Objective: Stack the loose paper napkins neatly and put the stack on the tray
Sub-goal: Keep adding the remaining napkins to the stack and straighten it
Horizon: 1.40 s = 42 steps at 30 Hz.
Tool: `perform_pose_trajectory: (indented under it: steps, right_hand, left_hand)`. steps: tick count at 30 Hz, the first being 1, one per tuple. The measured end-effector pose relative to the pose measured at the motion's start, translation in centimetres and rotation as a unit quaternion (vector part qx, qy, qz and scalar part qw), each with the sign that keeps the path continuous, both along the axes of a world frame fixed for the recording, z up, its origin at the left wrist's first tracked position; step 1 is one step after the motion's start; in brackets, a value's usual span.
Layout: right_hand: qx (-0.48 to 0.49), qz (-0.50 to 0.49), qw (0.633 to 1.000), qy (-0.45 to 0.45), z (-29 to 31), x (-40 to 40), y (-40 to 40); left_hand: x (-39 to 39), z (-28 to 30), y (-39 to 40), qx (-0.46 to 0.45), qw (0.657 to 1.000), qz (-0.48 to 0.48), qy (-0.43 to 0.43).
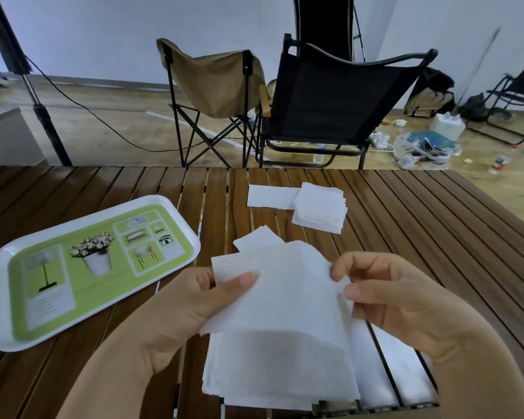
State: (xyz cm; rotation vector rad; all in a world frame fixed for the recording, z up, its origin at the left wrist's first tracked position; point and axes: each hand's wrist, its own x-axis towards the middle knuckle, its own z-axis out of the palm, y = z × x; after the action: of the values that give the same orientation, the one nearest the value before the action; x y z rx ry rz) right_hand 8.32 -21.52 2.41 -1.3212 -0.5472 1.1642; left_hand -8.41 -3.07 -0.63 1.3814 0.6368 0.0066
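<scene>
With the left hand (176, 309) and right hand (406, 303) each pinching a side of the raised napkin (285, 285), the person should square its edges over the pile (273, 370) below before releasing.

A brown slatted wooden bench (406, 225) fills the lower half of the view, its slats fanning away from the viewer with narrow gaps between them. At about nine o'clock lies a white-rimmed tray (0, 297) with a green printed face, set at a slant, flat on the slats. Toward twelve o'clock a flat white napkin (270, 196) lies on the wood, and just to its right at one o'clock sits a small pile of folded napkins (321, 211), its left edge overlapping that sheet. At six o'clock, near the front edge, a larger heap of white napkins (270, 373) rests loosely fanned on the slats.
</scene>
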Motion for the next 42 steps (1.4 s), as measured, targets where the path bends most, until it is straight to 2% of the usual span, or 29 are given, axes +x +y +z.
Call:
perform_pose_trajectory:
  steps: [2, 4, 6, 12, 17, 20, 24, 27, 30, 34, 37, 39, 42]
  right_hand:
    - [-0.100, 0.006, 0.993, -0.061, -0.4, 0.3, -0.3]
    - [-0.193, 0.012, 0.971, -0.142, -1.3, 0.7, -0.5]
    - [-0.254, 0.011, 0.951, -0.173, -2.3, 0.9, -0.5]
    - [-0.411, 0.036, 0.895, -0.170, -4.1, 0.3, 0.6]
    - [-0.493, 0.060, 0.854, -0.156, -4.0, 0.0, 1.0]
    - [-0.496, 0.087, 0.855, -0.125, -4.1, -0.1, 1.3]
    - [-0.460, 0.087, 0.871, -0.151, -4.9, -0.2, 2.1]
    - [-0.433, 0.067, 0.879, -0.189, -5.5, -0.6, 3.1]
    - [-0.424, 0.047, 0.869, -0.251, -6.4, -0.6, 3.8]
    - [-0.359, -0.051, 0.883, -0.299, -6.9, 0.4, 4.6]
    - [-0.305, -0.105, 0.856, -0.404, -8.4, 1.9, 5.7]
    - [-0.262, -0.082, 0.859, -0.433, -10.2, 2.5, 6.5]
    - [-0.273, -0.020, 0.874, -0.400, -12.2, 2.5, 7.0]
  left_hand:
    - [-0.1, -0.1, 0.0, 0.026, 0.999, -0.018, 0.028]
    - [-0.3, -0.4, 0.1, 0.056, 0.996, -0.033, 0.068]
    - [-0.2, -1.0, 0.3, 0.080, 0.989, -0.057, 0.109]
    - [0.2, -3.5, 1.0, 0.171, 0.954, -0.082, 0.233]
    - [0.2, -3.1, 0.7, 0.167, 0.947, -0.050, 0.271]
    - [0.4, -2.6, 0.4, 0.129, 0.945, -0.055, 0.295]
    - [0.2, -2.5, 0.8, 0.130, 0.942, -0.042, 0.305]
    - [-0.3, -2.5, 1.5, 0.113, 0.946, -0.010, 0.303]
    - [-0.7, -2.5, 1.9, 0.083, 0.952, 0.018, 0.293]
    - [-0.9, -2.5, 1.9, 0.069, 0.955, 0.020, 0.287]
    - [-1.0, -2.5, 1.9, 0.071, 0.956, 0.030, 0.282]
    - [-1.1, -2.6, 1.9, 0.083, 0.956, 0.031, 0.280]
    - [-1.3, -2.8, 2.0, 0.118, 0.951, 0.021, 0.284]
